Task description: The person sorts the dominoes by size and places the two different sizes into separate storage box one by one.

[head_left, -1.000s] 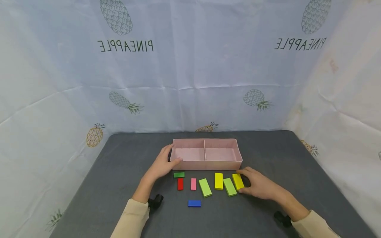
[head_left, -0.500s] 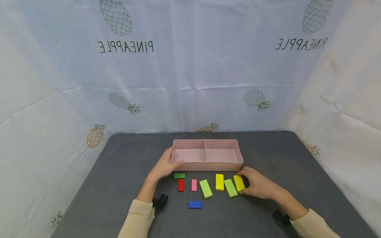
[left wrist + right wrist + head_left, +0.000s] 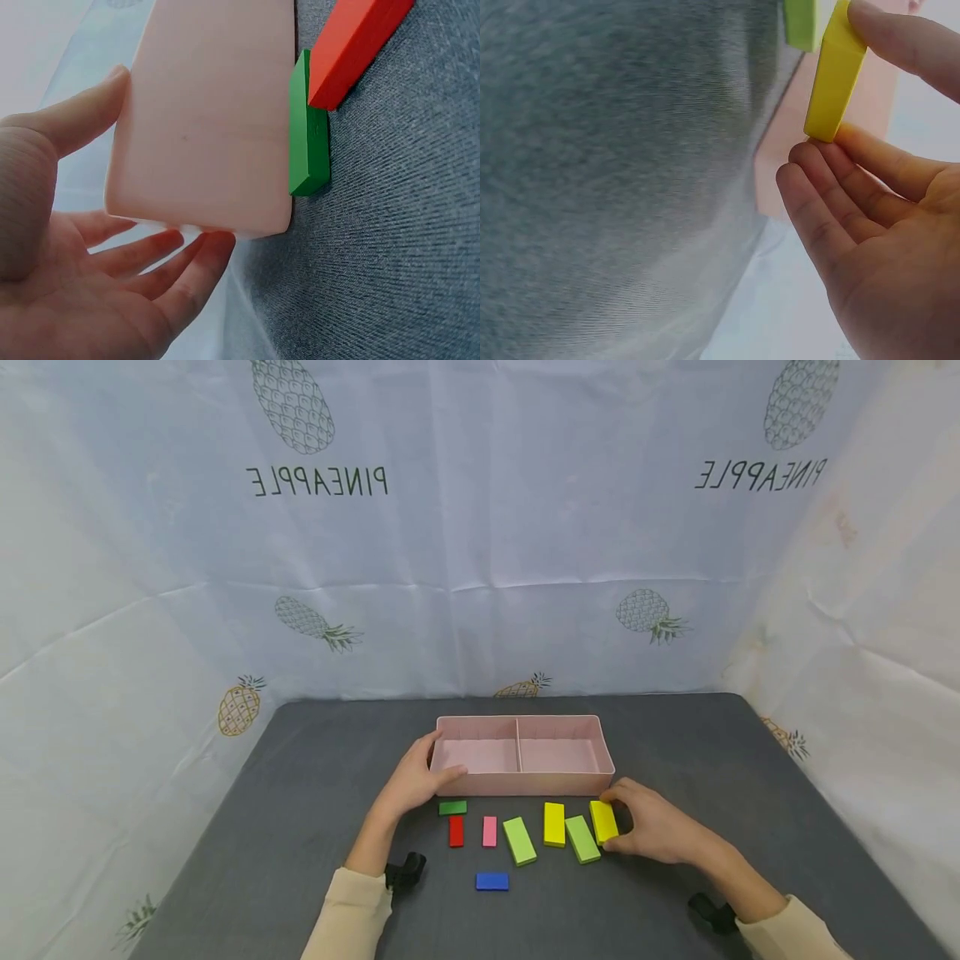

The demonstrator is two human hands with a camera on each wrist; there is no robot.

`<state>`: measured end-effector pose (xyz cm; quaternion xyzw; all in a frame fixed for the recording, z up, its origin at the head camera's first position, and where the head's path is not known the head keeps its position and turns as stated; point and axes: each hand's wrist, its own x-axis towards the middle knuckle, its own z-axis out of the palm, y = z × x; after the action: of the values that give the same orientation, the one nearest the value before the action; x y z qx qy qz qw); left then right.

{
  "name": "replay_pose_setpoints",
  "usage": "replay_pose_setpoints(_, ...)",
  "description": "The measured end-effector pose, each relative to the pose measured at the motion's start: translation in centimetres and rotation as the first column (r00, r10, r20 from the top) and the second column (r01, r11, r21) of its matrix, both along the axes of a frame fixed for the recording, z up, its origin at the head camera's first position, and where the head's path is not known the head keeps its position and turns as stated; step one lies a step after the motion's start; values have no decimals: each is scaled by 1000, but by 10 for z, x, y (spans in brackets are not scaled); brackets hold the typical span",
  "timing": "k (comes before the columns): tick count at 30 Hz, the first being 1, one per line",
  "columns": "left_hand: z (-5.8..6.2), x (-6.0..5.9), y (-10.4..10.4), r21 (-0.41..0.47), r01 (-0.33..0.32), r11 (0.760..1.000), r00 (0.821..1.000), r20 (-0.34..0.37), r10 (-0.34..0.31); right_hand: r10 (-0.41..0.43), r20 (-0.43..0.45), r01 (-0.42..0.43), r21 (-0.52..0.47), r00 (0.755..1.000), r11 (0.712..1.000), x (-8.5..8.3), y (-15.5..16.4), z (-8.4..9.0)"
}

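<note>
Head view: right grip (image 3: 651,828) pinches smooth yellow block (image 3: 603,821); left grip (image 3: 417,779) clasps pink tray (image 3: 525,783) corner.

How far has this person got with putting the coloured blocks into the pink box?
Nothing is in yet: both compartments of the pink box look empty. In hand: the right hand pinches a yellow block at the end of the row, while the left hand holds the box's left end. Left on the mat: seven other blocks, among them a blue block and a red block.
</note>
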<state>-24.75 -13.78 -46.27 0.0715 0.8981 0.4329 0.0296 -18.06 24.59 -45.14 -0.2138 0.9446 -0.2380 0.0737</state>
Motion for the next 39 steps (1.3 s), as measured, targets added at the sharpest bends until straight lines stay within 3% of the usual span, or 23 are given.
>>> replay_pose_setpoints(8, -4, -1, 0, 10, -26, 1000, 1000, 4, 26, 17, 10, -16, -83, 1000, 996, 0, -4, 10)
replay_pose_setpoints(17, 1, 2, 1, 32, -47, 998, 999, 27, 46, 17, -24, -19, -98, 1000, 995, -6, -11, 30)
replay_pose_setpoints(25, 2, 1, 1, 57, -25, 998, 1000, 17, 24, 43, -118, -56, -108, 992, 993, -19, -21, 47)
replay_pose_setpoints(39, 0, -2, 2, 57, -2, 998, 1000, 15, 2, 60, -126, -79, -148, 990, 986, -49, -38, 67)
